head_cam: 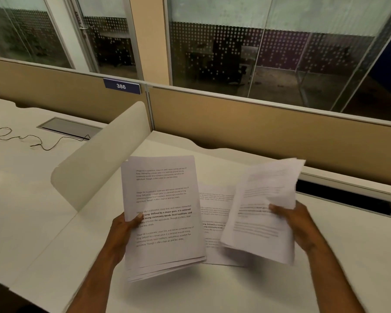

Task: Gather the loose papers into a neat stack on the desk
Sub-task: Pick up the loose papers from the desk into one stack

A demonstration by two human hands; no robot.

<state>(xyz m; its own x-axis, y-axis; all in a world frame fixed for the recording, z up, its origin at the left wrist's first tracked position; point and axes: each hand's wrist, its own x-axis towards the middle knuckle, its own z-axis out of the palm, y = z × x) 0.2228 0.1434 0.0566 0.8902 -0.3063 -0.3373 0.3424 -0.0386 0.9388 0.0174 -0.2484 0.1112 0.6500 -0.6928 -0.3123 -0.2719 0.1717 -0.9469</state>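
My left hand (124, 231) grips a stack of several printed papers (165, 222) by its left edge, raised above the white desk (235, 288). Off to the right, a blurred bundle of papers (262, 213) is held up and tilted, pinched at its right edge by my right hand (291, 220). Between the two bundles a single printed sheet (215, 213) lies flat on the desk, partly covered by both.
A curved white divider (99, 159) rises at the desk's left side. A tan partition (257, 132) with a "386" label (122, 86) closes the back. An open cable slot (348, 197) runs at the right rear. A thin cable (32, 141) lies on the neighbouring desk.
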